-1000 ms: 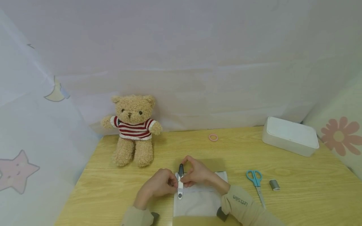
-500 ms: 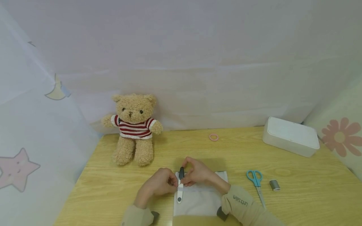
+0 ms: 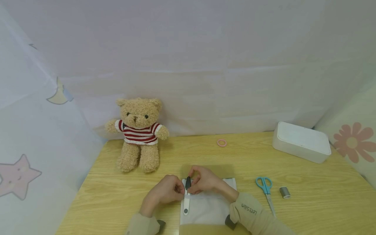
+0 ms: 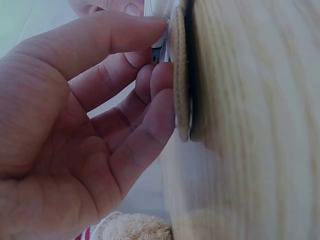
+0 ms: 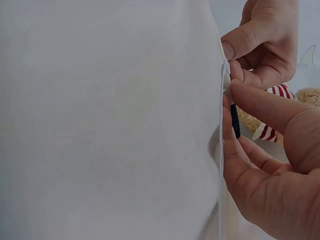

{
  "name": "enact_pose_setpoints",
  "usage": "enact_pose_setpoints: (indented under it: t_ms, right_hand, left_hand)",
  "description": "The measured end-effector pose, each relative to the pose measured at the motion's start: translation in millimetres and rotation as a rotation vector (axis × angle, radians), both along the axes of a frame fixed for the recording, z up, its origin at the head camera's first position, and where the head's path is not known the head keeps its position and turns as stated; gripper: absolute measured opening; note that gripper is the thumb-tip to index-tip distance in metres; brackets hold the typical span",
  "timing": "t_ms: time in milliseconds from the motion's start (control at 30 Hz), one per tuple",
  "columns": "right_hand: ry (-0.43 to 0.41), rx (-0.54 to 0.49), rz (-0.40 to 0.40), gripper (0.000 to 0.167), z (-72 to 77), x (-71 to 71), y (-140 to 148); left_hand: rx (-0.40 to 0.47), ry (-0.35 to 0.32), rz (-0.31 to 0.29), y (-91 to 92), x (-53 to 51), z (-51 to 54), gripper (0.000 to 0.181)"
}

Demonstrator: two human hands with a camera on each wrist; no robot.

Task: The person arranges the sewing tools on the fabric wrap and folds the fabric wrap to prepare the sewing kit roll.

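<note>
A slim tool with a black end and a white body (image 3: 186, 204) lies along the left edge of a white cloth (image 3: 210, 210) in the head view. My right hand (image 3: 205, 179) pinches the tool near its black end, which also shows in the right wrist view as a dark tip (image 5: 235, 120). At the cloth's left edge, my left hand (image 3: 168, 190) pinches the edge beside the tool's middle, its fingers curled. Close up, the left hand (image 4: 95, 100) touches a layered edge; its fingertips partly hide what they hold.
A teddy bear (image 3: 139, 135) in a striped shirt sits at the back left. Blue scissors (image 3: 266, 189) and a grey thread spool (image 3: 285, 192) lie to the right. Behind are a pink ring (image 3: 221, 143) and a white box (image 3: 302, 142).
The tool has slid toward the table's front along the cloth's left edge, and my right hand has moved slightly the same way. My left hand has hardly moved.
</note>
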State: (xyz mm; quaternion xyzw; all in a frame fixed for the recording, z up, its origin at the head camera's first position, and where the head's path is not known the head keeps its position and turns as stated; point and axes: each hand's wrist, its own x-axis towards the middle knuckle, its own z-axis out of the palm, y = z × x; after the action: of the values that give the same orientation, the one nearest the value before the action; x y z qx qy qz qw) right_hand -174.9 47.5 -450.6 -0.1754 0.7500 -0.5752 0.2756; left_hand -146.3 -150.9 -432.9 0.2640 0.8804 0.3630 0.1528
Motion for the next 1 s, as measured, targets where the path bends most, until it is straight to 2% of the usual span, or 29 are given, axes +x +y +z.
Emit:
enact_pose_setpoints:
  t_ms: [767,1000]
  right_hand:
    - [0.067,0.068,0.006,0.042,0.0,-2.4,-3.1]
    - [0.035,0.036,-0.005,0.049,7.9,0.9,-0.7]
  left_hand:
    - [-0.016,0.017,-0.004,1.7,0.3,3.7,0.015]
    - [-0.043,0.033,-0.004,2.0,1.8,3.6,0.015]
